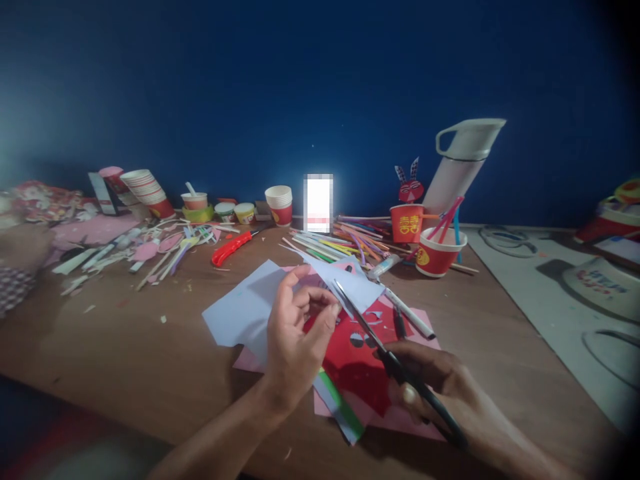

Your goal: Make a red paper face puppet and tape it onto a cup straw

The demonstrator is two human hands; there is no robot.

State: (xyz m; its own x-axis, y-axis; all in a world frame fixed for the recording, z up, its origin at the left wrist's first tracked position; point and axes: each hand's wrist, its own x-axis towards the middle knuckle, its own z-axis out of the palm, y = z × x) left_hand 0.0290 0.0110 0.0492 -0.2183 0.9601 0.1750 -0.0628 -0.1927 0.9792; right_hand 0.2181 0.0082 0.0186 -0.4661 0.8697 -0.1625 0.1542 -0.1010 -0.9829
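My left hand (295, 343) is closed, its thumb and fingers pinching the lower left edge of a pale sheet of paper (363, 283). In my right hand (453, 377) is a pair of scissors (367, 327) with black handles. Its blades point up and left and lie against the paper's edge, close to my left fingertips; how far apart they are is hard to see. Under both hands lie red paper (357, 377) with cut-out eye shapes, pink paper (420, 427) and a green-and-white strip (340, 403). Another pale sheet (243, 303) rests left of my left hand.
Behind the papers lie a red utility knife (233, 249), many coloured sticks (320, 247) and a marker (410, 312). Paper cups (279, 207), a cup with straws (435, 257) and a leaning bottle (457, 173) stand near the blue wall. Another person's arm (20, 267) is at far left.
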